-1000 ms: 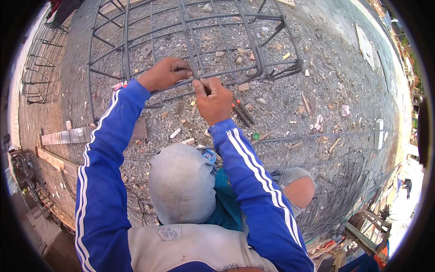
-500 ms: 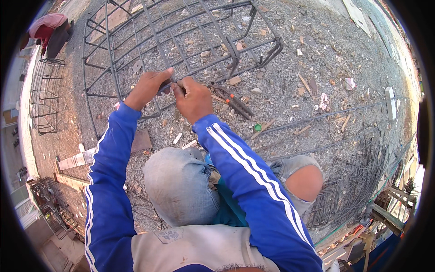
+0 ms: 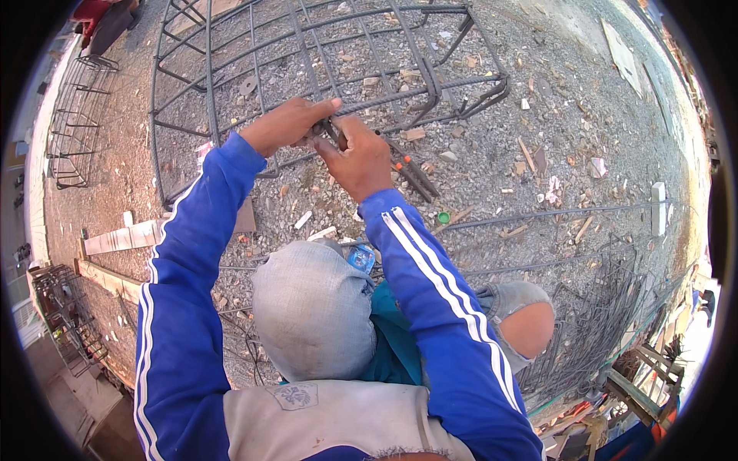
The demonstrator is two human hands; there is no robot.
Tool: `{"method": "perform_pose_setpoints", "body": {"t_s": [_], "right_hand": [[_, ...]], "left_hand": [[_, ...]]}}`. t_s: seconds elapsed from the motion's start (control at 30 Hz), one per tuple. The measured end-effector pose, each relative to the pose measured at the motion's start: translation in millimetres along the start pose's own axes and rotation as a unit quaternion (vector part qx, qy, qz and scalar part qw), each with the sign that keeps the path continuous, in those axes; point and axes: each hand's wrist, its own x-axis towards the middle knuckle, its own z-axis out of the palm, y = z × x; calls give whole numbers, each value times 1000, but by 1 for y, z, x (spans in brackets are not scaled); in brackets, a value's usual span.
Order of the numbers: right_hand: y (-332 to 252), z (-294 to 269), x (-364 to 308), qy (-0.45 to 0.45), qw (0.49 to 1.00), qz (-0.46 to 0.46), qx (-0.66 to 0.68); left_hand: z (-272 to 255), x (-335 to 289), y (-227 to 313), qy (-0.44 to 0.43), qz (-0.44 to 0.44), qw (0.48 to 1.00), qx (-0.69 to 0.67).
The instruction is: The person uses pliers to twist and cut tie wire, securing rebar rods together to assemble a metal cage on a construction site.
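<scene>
My left hand is at the near side of a steel rebar cage, its thumb stretched out over the bars and its fingers curled under. Against it, my right hand is closed with thumb and forefinger pinched together. Between the two hands is a dark, thin piece by a bar crossing; their fingers cover most of it, so I cannot tell whether it is wire or bar. Just right of my right hand, a pair of pincers with dark handles and orange marks lies on the gravel.
A green cap and a blue packet lie near my knees. Long bars cross the gravel at right, with a pile of bent stirrups nearer. Another cage stands at far left beside a person. Wood boards lie left.
The view has shifted, so hands, cage and pincers all appear farther right. My hands stay together at the cage with fingers closed. The blue packet shows more fully beside my knee.
</scene>
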Motion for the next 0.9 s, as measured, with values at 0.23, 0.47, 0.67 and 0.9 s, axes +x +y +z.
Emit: {"method": "perform_pose_setpoints", "body": {"t_s": [0.23,0.47,0.67,0.9], "right_hand": [[-10,3,3,9,999,43,-20],[-8,7,-3,30,997,64,15],[-12,17,-28,103,991,81,-7],[-17,21,-34,91,978,184,40]], "left_hand": [[-12,7,-14,-70,-2,997,-21],[-13,3,-18,-94,17,989,-117],[-23,6,-25,-140,21,985,-99],[-24,9,-26,-146,32,987,-65]]}}
